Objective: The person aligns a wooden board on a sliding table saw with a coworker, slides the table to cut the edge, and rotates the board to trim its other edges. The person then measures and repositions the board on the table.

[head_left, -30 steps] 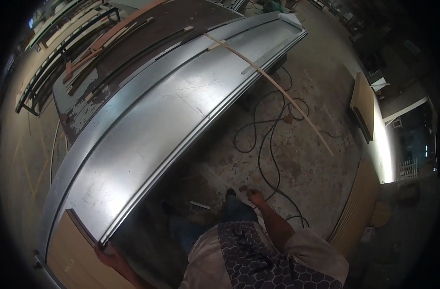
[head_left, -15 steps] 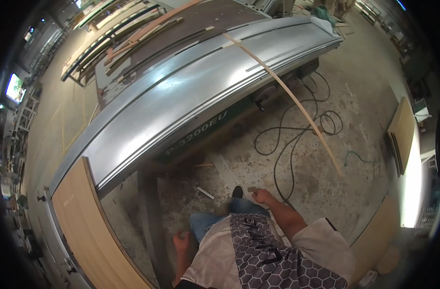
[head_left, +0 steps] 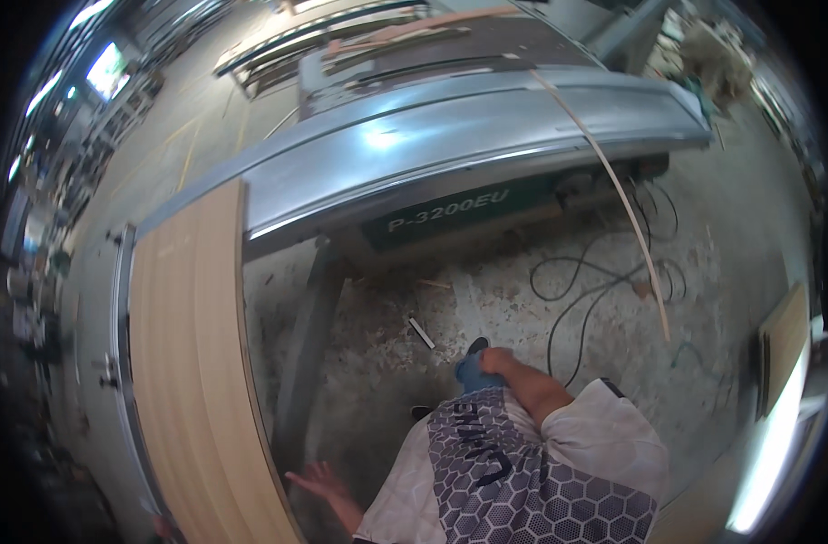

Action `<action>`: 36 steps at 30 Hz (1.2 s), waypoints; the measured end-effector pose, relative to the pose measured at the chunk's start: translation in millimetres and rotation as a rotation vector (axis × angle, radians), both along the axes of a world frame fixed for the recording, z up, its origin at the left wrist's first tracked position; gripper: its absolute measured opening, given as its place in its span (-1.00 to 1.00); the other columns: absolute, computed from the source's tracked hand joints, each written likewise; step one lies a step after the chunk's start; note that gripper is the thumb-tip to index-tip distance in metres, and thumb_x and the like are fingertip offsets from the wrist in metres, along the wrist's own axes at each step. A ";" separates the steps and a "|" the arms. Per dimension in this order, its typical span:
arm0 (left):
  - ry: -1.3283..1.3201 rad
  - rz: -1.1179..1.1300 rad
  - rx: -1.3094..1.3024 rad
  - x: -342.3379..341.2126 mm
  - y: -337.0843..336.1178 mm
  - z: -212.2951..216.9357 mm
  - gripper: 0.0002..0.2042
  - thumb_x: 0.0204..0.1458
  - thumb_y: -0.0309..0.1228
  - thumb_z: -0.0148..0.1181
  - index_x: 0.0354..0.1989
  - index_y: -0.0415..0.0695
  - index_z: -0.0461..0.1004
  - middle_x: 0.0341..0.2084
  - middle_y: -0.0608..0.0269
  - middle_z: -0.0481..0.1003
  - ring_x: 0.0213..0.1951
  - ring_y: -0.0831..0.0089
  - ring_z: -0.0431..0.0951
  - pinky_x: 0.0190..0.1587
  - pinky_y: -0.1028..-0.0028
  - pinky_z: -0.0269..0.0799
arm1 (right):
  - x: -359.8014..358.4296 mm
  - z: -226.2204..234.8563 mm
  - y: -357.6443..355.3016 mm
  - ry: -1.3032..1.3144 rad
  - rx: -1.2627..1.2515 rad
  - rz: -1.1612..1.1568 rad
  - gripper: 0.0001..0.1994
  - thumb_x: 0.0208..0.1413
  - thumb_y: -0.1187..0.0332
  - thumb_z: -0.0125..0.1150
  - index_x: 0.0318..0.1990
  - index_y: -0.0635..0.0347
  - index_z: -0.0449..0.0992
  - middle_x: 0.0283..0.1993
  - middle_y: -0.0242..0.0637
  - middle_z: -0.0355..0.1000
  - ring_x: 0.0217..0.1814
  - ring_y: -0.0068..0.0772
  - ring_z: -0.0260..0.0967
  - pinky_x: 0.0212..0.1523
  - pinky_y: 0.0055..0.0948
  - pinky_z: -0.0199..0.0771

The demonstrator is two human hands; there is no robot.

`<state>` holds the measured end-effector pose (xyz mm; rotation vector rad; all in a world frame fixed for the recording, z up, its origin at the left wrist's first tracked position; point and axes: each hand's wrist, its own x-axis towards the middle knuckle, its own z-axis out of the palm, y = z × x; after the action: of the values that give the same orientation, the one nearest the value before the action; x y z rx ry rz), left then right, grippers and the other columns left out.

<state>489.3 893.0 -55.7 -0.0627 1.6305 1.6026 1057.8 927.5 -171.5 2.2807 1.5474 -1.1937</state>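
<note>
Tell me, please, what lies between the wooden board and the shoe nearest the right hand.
In the head view, a grey beam and a short white strip lie between the wooden board and that shoe.

Glare whitens the metal table (head_left: 468, 127) beyond the slightly blurred left hand (head_left: 319, 479); a bright strip (head_left: 774, 453) glows right of the right hand (head_left: 497, 360); dark fisheye edges bend.

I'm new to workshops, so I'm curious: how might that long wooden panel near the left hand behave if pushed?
The panel is probably stiff, being a flat board, and likely heavy, given its length. It may slide easily, its far end lying on a smooth, shiny metal table.
</note>
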 end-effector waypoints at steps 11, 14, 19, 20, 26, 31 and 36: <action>-0.122 0.816 0.564 -78.0 -138.8 52.6 0.04 -0.24 0.29 0.34 0.33 -0.14 0.08 0.15 0.05 0.28 0.09 0.19 0.36 0.09 0.20 0.35 | -169.3 4.5 71.9 0.302 0.183 0.362 -0.49 0.03 0.05 0.14 0.05 0.23 0.49 -0.14 -0.02 0.54 -0.04 0.00 0.49 0.02 -0.19 0.47; -0.032 0.953 0.653 -90.0 -152.6 57.5 -0.12 -0.21 0.23 0.36 0.21 -0.11 0.27 0.12 0.12 0.35 0.11 0.23 0.38 0.05 0.24 0.40 | -234.1 40.9 125.2 0.438 0.451 0.189 -0.48 0.06 0.11 0.19 0.13 0.21 0.42 -0.09 -0.07 0.53 -0.03 -0.11 0.50 0.02 -0.24 0.46; -0.141 0.913 0.609 -100.3 -157.8 26.5 -0.15 -0.12 0.22 0.31 0.30 0.05 0.17 0.15 0.20 0.33 0.14 0.26 0.35 0.09 0.22 0.39 | -328.0 113.7 223.5 0.752 0.633 -0.076 -0.42 0.16 0.15 0.20 0.24 0.29 0.26 0.04 -0.14 0.45 -0.01 -0.34 0.44 -0.07 -0.39 0.48; -0.199 0.912 0.612 -100.3 -158.1 24.1 -0.15 -0.13 0.22 0.31 0.30 0.07 0.16 0.14 0.22 0.34 0.13 0.27 0.36 0.08 0.24 0.39 | -344.2 127.6 241.8 0.819 0.607 -0.121 -0.39 0.18 0.14 0.20 0.27 0.30 0.22 0.04 -0.15 0.44 -0.03 -0.38 0.43 -0.13 -0.43 0.49; -0.203 0.941 0.502 -87.9 -148.2 40.3 -0.18 -0.17 0.34 0.25 0.19 0.06 0.30 0.03 0.29 0.41 0.04 0.34 0.40 -0.01 0.31 0.41 | -411.4 138.8 339.5 0.908 0.609 -0.485 -0.35 0.19 0.10 0.20 0.28 0.34 0.15 -0.22 -0.33 0.38 -0.30 -0.61 0.29 -0.39 -0.61 0.35; -0.257 0.712 0.293 -71.9 -156.1 85.6 -0.21 -0.11 0.38 0.14 0.18 0.07 0.30 0.02 0.20 0.43 0.02 0.25 0.43 -0.09 0.24 0.49 | -455.4 140.1 367.0 0.988 0.606 -0.594 -0.19 0.16 0.02 0.21 0.29 0.55 0.04 0.22 0.14 0.27 0.20 -0.13 0.29 0.20 -0.28 0.28; -0.147 -0.132 -0.497 -88.2 -193.4 135.3 -0.36 0.12 0.21 0.01 0.09 -0.14 0.39 -0.26 0.07 0.60 -0.46 0.26 0.60 -0.45 0.40 0.51 | -482.7 154.9 361.2 0.977 0.873 -0.618 -0.41 0.21 0.27 0.17 0.25 0.46 0.13 0.19 0.07 0.30 0.19 -0.15 0.31 0.21 -0.27 0.28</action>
<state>401.1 699.7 79.6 -0.3162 1.8372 1.0409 575.1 1288.6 -16.6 3.0812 1.9712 -2.4636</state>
